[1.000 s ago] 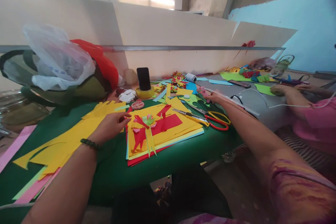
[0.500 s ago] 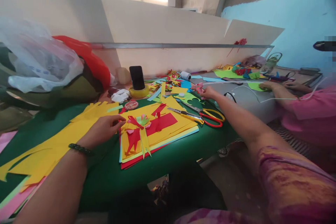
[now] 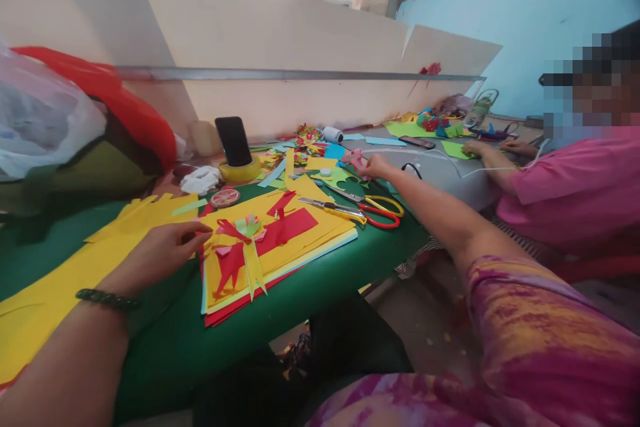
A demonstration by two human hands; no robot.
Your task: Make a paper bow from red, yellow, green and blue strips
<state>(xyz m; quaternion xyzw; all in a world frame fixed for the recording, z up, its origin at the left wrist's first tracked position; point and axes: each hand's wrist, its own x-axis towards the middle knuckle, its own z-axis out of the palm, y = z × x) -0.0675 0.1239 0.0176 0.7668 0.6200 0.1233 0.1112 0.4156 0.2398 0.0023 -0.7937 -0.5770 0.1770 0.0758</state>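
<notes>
My right hand (image 3: 377,167) is stretched out to the far side of the table, wrapped round a pink glue gun (image 3: 354,160). My left hand (image 3: 173,247), with loosely bent fingers and a gap at the thumb, rests by the left edge of a stack of coloured paper (image 3: 310,243); I see nothing in it. Just right of its fingertips, a paper bow (image 3: 245,230) in red, green and pink, with pale yellow tails, lies on a red strip (image 3: 300,223). A utility knife (image 3: 335,208) and red-and-yellow-handled scissors (image 3: 375,207) lie to the right.
Yellow sheets (image 3: 65,273) spread across the left. A phone (image 3: 233,140) leans upright on a yellow tape roll (image 3: 241,172). Behind are a heap of paper pieces (image 3: 307,140) and a thread spool (image 3: 333,134). At right, a co-worker's hand (image 3: 473,149) touches green paper.
The view has swung right, so the table things sit further left and more of the co-worker shows. My right hand keeps its hold on the glue gun; my left stays beside the paper stack.
</notes>
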